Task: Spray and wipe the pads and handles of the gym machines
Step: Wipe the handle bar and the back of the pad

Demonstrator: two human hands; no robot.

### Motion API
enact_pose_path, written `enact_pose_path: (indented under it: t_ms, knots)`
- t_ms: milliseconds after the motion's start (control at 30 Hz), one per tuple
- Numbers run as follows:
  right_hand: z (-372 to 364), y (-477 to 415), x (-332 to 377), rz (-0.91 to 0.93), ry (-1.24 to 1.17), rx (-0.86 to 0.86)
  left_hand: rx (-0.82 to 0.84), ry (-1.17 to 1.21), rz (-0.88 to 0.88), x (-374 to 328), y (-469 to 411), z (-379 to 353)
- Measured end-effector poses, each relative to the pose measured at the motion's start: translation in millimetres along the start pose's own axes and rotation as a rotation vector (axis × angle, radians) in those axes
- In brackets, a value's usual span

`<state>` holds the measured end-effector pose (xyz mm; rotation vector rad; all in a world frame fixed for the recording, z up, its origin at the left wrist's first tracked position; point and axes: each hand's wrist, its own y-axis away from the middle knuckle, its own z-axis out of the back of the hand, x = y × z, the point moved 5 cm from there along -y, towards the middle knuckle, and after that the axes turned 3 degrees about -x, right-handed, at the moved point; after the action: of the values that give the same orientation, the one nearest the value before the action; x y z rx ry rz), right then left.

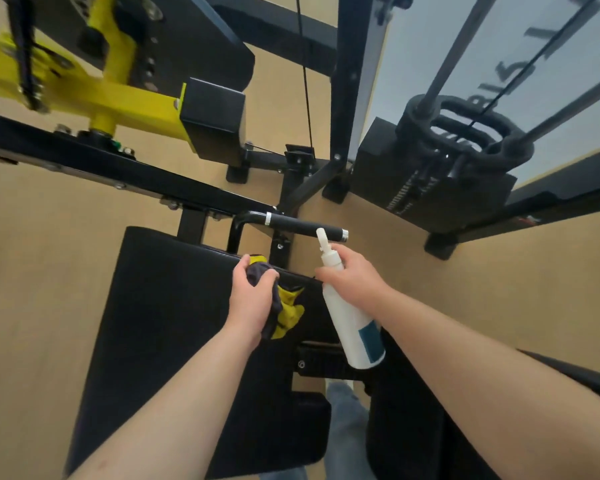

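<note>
Two hands: both bare and both busy in the lower middle of the frame.
Left hand [253,299]: clenched around a bunched cloth [284,311], dark grey with yellow showing, pressed at the upper right edge of the seat pad.
Right hand [352,275]: wrapped round the neck of one white spray bottle [352,323], whose nozzle tips up toward the handle and whose base hangs down to the lower right.
Seat pad [167,306]: one large black cushion filling the centre-left, seen from above.
Handle [305,227]: one black grip with silver end rings, lying crosswise just above the nozzle and apart from both hands.
Yellow arm [118,95]: one painted lever in the upper left, ending in a black block.
Weight stack [440,168]: one black stack at upper right, with guide rods rising from it behind a pale panel.
Frame beam [118,171]: one black bar running from mid-left toward the centre, crossing just above the pad.
Cable [305,81]: one thin dark line dropping from the top centre.
Floor [42,254]: tan, showing between the machine parts.
Underfoot: a strip of blue jeans [343,427] shows between the forearms at the bottom.
</note>
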<state>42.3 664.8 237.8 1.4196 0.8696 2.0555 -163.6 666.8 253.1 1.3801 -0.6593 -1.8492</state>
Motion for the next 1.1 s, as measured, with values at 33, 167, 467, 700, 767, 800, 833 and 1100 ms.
enact_pose_path:
  t_ms: [33,167,467,700,767,800,833,1100]
  knots:
    - [-4,-8,4,0.011,0.010,0.013,-0.018,0.010,-0.011,-3,-5,0]
    - [-20,-32,13,0.029,0.078,0.033,-0.031,-0.063,-0.072,-13,-18,-5]
    - [-9,-44,-9,-0.087,0.009,-0.001,0.029,-0.389,-0.378,-44,-26,-22]
    - [16,-39,-33,-0.151,-0.022,0.015,0.011,-0.435,-0.774,-97,-24,-32]
    - [21,-40,-32,-0.148,-0.023,0.013,-0.028,-0.542,-0.860,-112,-31,-38]
    - [23,-41,-33,-0.151,-0.030,0.014,-0.029,-0.593,-0.856,-117,-37,-41]
    - [24,-41,-34,-0.162,-0.051,0.017,0.014,-0.646,-0.812,-119,-44,-45]
    - [27,-50,-41,-0.212,-0.263,0.001,0.062,-1.822,-0.720,-93,-95,-92]
